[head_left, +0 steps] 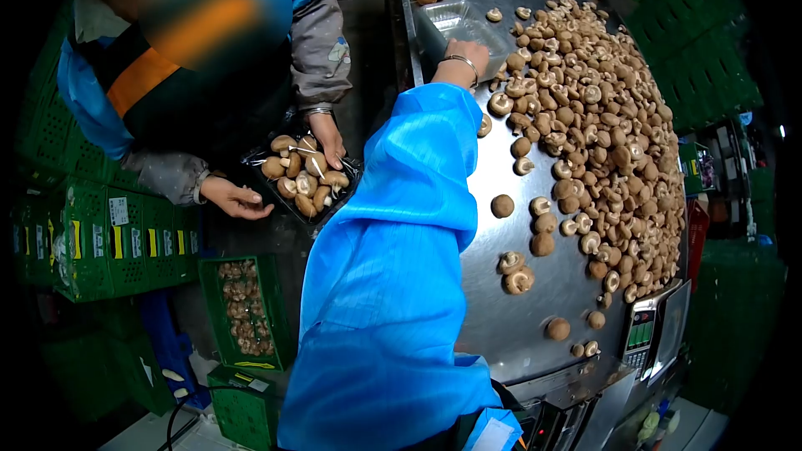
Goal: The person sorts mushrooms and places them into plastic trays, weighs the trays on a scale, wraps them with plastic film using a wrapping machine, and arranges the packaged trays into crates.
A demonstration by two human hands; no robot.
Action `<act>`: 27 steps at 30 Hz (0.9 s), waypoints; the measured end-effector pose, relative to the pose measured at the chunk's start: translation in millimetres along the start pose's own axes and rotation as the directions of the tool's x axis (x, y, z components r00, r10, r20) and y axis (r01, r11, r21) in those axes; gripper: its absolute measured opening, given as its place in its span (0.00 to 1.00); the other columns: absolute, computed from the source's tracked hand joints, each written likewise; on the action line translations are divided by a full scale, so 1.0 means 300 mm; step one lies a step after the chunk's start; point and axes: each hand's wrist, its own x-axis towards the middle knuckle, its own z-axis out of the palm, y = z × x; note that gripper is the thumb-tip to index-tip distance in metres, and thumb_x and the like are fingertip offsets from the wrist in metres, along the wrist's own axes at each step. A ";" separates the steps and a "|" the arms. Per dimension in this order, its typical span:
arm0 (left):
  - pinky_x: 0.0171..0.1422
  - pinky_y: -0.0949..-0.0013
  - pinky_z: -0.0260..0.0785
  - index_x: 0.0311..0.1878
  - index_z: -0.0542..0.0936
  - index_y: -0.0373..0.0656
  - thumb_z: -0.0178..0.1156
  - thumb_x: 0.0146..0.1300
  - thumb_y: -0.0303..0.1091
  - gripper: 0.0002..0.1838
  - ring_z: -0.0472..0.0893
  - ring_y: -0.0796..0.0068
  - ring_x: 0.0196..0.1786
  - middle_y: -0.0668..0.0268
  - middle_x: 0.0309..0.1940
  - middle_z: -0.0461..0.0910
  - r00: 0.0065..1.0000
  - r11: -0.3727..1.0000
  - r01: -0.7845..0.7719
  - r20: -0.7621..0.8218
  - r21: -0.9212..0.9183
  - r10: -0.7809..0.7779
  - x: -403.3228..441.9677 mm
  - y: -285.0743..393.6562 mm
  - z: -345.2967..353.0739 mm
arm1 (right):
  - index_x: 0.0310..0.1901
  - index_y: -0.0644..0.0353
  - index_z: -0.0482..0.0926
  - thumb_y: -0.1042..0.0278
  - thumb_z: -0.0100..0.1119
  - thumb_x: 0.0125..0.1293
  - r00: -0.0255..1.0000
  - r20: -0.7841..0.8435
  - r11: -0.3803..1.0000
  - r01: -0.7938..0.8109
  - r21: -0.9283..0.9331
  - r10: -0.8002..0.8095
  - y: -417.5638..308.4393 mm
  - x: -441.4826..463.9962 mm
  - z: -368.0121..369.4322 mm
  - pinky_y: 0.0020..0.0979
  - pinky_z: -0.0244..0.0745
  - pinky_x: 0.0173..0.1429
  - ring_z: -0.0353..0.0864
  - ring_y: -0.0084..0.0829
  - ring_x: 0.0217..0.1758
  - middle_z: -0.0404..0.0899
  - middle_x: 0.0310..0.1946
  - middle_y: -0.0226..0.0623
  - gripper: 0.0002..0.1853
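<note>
While a green crate (pixel 278 317) of packed mushrooms sits well left of my hand (pixel 468 57), a co-worker's hands (pixel 238 198) are at a black tray (pixel 284 208) between the two. My hand overlaps the near edge of a clear tray (pixel 459 18); with my fingertips hidden, I cannot tell whether they grip it. Right of my hand, loose mushrooms (pixel 597 125) spread over the metal tabletop (pixel 489 309).

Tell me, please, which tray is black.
The mushroom-filled tray by the co-worker's hands; the other tray, at the wearer's left hand, is clear plastic.
</note>
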 end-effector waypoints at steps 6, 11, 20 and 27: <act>0.59 0.55 0.58 0.46 0.79 0.48 0.46 0.60 0.32 0.15 0.77 0.62 0.51 0.61 0.47 0.78 1.000 1.000 0.000 -0.011 -0.005 0.000 0.000 -0.003 0.004 | 0.47 0.61 0.72 0.57 0.55 0.61 0.998 -0.060 1.000 -0.007 -0.009 0.007 0.017 -0.110 -0.105 0.31 0.76 0.44 0.78 0.34 0.40 0.78 0.39 0.41 0.18; 0.59 0.55 0.58 0.46 0.79 0.48 0.44 0.62 0.32 0.15 0.77 0.62 0.51 0.60 0.47 0.78 1.000 1.000 -0.021 -0.023 0.017 0.021 -0.001 -0.003 0.007 | 0.47 0.61 0.72 0.57 0.55 0.61 0.990 -0.142 1.000 -0.013 -0.012 0.011 0.033 -0.231 -0.228 0.31 0.75 0.43 0.78 0.34 0.40 0.78 0.39 0.41 0.18; 0.62 0.55 0.53 0.47 0.79 0.49 0.44 0.62 0.31 0.15 0.77 0.63 0.51 0.62 0.47 0.78 0.999 0.998 0.023 0.041 0.065 -0.025 -0.004 0.041 -0.014 | 0.47 0.61 0.72 0.57 0.56 0.61 0.951 -0.310 1.000 -0.019 0.000 0.018 0.073 -0.435 -0.432 0.31 0.75 0.43 0.78 0.34 0.39 0.78 0.38 0.42 0.19; 0.50 0.63 0.71 0.43 0.80 0.48 0.61 0.53 0.40 0.14 0.77 0.63 0.50 0.61 0.45 0.79 0.977 0.979 0.186 -0.086 -0.081 -0.193 0.017 0.053 -0.050 | 0.47 0.62 0.71 0.57 0.56 0.60 0.913 -0.406 0.999 -0.035 0.013 0.037 0.120 -0.542 -0.505 0.31 0.75 0.43 0.78 0.34 0.39 0.78 0.38 0.42 0.19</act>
